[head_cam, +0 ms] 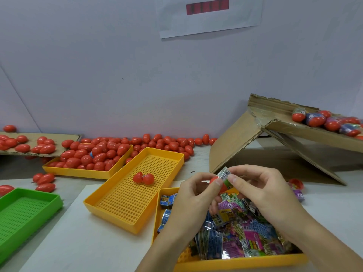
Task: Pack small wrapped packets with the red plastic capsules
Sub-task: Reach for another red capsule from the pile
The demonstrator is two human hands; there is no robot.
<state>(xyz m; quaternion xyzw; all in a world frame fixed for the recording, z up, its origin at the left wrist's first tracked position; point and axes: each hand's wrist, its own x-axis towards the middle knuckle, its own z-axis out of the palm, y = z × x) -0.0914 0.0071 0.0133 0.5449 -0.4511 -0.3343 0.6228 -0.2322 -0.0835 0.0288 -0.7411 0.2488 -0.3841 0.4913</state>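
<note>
Above the near yellow tray [235,262] heaped with wrapped packets [235,232], the left hand [188,195] pinches an open red capsule [215,180] while the right hand [261,187] pinches one folded packet [225,173] at the capsule's mouth. To my eye the packet should be folded tight and pushed fully inside, with no foil corner caught at the rim, or the halves may not snap closed. An open capsule [143,178] lies in the middle perforated yellow tray [121,209]; many closed ones fill the far tray [78,171] and spill across the counter [78,242].
</note>
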